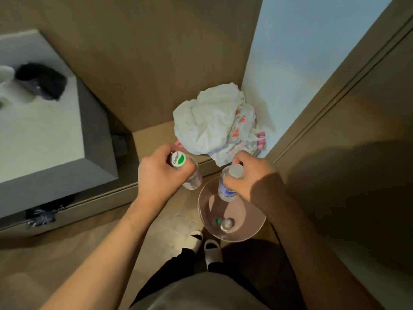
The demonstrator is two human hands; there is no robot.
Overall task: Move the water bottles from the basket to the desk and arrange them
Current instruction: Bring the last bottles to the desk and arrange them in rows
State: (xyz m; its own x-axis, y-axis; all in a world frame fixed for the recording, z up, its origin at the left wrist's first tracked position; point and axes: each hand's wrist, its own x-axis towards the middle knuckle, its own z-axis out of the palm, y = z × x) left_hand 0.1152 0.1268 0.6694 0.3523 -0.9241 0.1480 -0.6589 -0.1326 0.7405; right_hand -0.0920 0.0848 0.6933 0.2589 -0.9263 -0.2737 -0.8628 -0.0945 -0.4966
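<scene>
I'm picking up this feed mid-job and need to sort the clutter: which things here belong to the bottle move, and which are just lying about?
Job:
- green-capped bottle in left hand
- blue-label bottle in right hand
- pink basket, two more bottles inside

Lying about:
- crumpled white cloth
- dark item on the grey surface

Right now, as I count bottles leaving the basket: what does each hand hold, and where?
The left hand grips the green-capped bottle near its neck; the right hand grips the white-capped bottle near its neck.
</scene>
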